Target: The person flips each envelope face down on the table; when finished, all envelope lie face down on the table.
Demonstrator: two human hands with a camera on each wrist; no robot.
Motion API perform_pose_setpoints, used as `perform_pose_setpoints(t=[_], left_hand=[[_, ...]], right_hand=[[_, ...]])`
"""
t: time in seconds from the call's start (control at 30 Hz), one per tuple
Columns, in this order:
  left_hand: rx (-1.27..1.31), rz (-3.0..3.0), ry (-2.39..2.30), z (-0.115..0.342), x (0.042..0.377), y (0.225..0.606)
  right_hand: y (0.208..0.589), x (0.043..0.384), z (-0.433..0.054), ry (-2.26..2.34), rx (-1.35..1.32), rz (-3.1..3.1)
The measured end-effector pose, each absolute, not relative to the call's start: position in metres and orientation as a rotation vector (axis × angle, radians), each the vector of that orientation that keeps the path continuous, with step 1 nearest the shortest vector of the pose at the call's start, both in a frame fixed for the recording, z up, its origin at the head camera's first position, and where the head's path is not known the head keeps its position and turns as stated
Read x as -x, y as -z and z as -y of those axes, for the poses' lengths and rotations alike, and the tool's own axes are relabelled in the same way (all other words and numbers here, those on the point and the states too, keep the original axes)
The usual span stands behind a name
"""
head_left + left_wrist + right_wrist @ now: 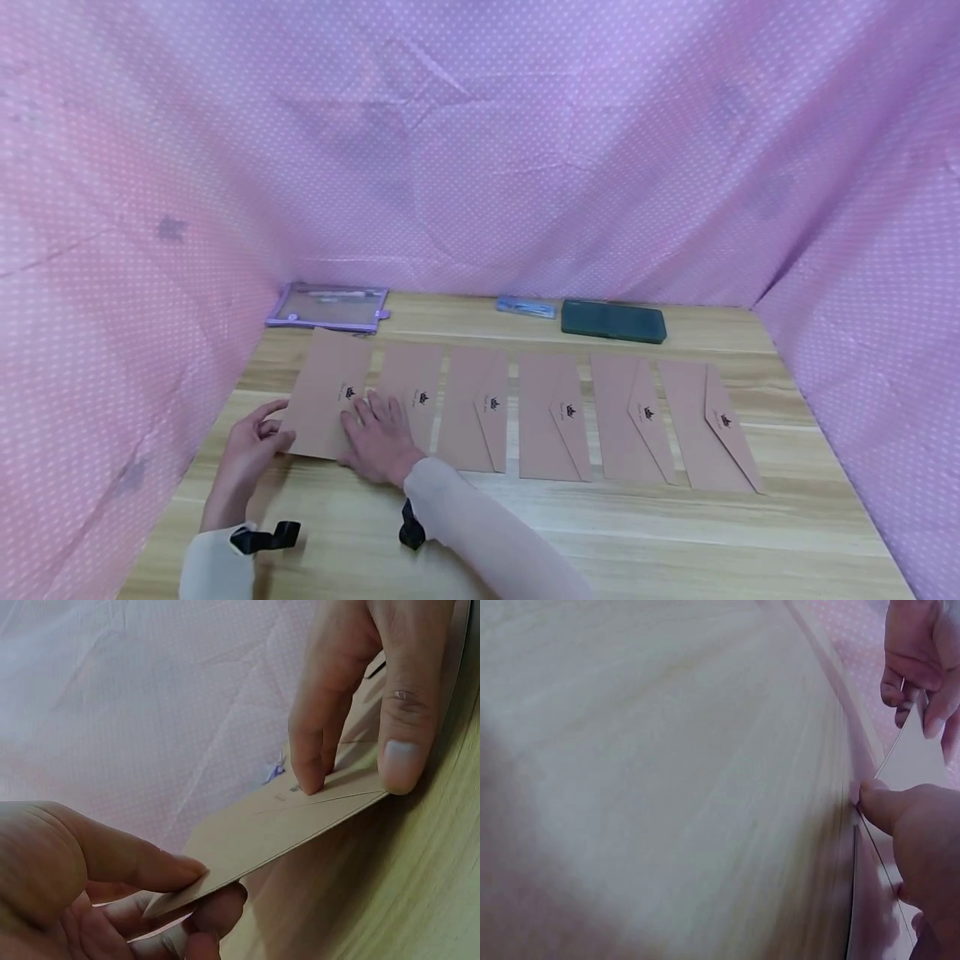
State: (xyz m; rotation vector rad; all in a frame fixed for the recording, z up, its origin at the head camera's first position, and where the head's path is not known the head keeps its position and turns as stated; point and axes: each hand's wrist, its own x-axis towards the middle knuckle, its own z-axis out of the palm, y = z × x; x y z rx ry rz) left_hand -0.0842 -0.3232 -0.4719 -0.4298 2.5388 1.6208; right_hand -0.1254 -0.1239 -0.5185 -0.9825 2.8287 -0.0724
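Observation:
A brown paper envelope (322, 375) with a small black crown print lies at the left end of a row, its left side lifted off the table. My left hand (251, 446) pinches its near left corner, thumb (150, 862) on top and fingers beneath. Across the envelope's right side rests my right hand (382, 442), fingers spread toward the second envelope (412, 362). In the left wrist view, the right thumb (401, 750) presses at the near edge. The right wrist view shows the envelope (915, 754) slanting up between both hands.
To the right lie more crown-printed envelopes (476, 400) with pointed flaps on the wooden table (600, 533). Behind the row are a purple-edged zip pouch (330, 308) with pens, a small blue case (525, 307) and a dark green box (613, 322). Pink dotted cloth (480, 167) surrounds the table.

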Motion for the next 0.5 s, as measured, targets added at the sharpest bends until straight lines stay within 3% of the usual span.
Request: perform_pose_setpoints(t=[0.5], left_hand=[[0.23,-2.713,-1.508,0.299,0.079,0.455]], right_hand=[[0.511,0.136,0.113,0.313,1.035,-2.779]])
